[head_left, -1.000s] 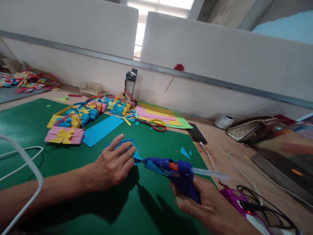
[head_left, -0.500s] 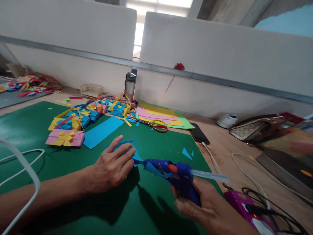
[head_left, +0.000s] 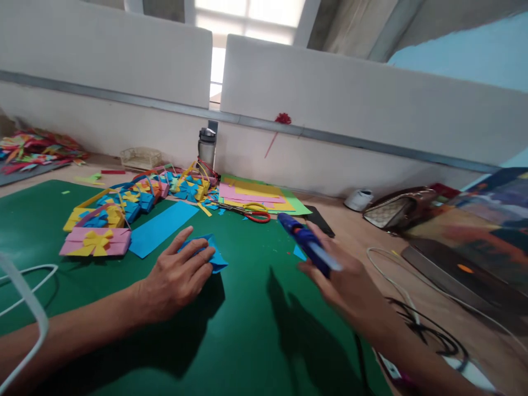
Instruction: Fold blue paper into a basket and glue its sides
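Observation:
My left hand [head_left: 175, 280] lies over a folded piece of blue paper [head_left: 218, 259], its fingers curled across and holding it on the green cutting mat [head_left: 251, 324]. Only the paper's right corner and upper edge show; the rest is under my fingers. In my right hand [head_left: 350, 283] is a blue hot glue gun [head_left: 307, 242], raised over the mat, its nozzle tilted up and left, away from the paper. A clear glue stick pokes out of its back end. Behind my left hand lies a flat blue paper strip [head_left: 159, 226].
Several small paper handbags with bows [head_left: 97, 242] stand at the left. Scissors [head_left: 259, 215] lie by a stack of coloured paper [head_left: 264, 197]. A phone [head_left: 319, 221], a white cable [head_left: 385, 278] and black cords [head_left: 443, 335] are on the right. A bottle [head_left: 207, 148] stands behind.
The glue gun has swung up and away to the right from the folded blue paper, where its nozzle was at the corner. My left hand stays on the paper. The view has shifted slightly.

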The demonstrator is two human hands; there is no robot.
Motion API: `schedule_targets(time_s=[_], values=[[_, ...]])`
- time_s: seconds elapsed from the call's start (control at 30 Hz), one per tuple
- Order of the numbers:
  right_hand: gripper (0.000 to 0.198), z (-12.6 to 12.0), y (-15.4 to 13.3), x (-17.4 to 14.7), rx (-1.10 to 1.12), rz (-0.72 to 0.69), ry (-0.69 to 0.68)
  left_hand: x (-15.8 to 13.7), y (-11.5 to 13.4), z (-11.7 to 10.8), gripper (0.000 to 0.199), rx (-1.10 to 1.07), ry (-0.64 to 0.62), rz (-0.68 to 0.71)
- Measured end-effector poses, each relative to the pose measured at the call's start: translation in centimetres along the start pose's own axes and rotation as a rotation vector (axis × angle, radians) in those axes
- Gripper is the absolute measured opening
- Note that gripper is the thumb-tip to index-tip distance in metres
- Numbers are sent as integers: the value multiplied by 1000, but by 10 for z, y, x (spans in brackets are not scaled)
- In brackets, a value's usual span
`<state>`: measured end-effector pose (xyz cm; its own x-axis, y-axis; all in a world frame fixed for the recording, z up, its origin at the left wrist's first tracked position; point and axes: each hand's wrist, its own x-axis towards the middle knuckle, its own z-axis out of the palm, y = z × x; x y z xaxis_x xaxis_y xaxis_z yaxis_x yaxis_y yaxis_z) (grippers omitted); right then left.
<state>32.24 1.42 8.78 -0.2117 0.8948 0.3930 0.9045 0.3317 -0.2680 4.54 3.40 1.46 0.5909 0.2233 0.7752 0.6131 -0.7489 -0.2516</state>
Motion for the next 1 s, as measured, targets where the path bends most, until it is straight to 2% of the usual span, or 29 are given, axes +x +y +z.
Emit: schedule_targets(time_s=[0.1, 0.17, 0.23, 0.33, 0.47, 0.57, 0.67, 0.73, 0.83, 1.0], values=[[61, 25, 6, 12, -445, 26, -186, 1, -2, -1, 18, -32, 14, -39], [65, 42, 6, 16, -622, 54, -315, 3, -3, -2, 16, -77, 53, -62], [66, 57, 5, 18, -671, 48, -336, 6, -4, -4, 14, -143, 89, -85], [61, 70, 4, 19, -641, 39, -296, 10, -5, -7, 12, -240, 103, -137], [41, 67, -2, 16, -561, -5, -275, 13, -2, -10, 13, -344, 124, -186], [26, 56, -17, 10, -355, -103, -215, 13, 2, -10, 13, -408, 134, -208], [19, 48, -38, 3, 253, -248, -15, 13, 6, -12, 11, -483, 98, -264], [14, 48, -51, 0, 492, -275, 5, 14, 9, -15, 10, -531, 80, -310], [4, 53, -62, -2, 634, -221, -22, 16, 13, -17, 10, -571, 80, -341], [7, 59, -66, -5, 701, -148, -31, 14, 18, -16, 11, -584, 52, -379]])
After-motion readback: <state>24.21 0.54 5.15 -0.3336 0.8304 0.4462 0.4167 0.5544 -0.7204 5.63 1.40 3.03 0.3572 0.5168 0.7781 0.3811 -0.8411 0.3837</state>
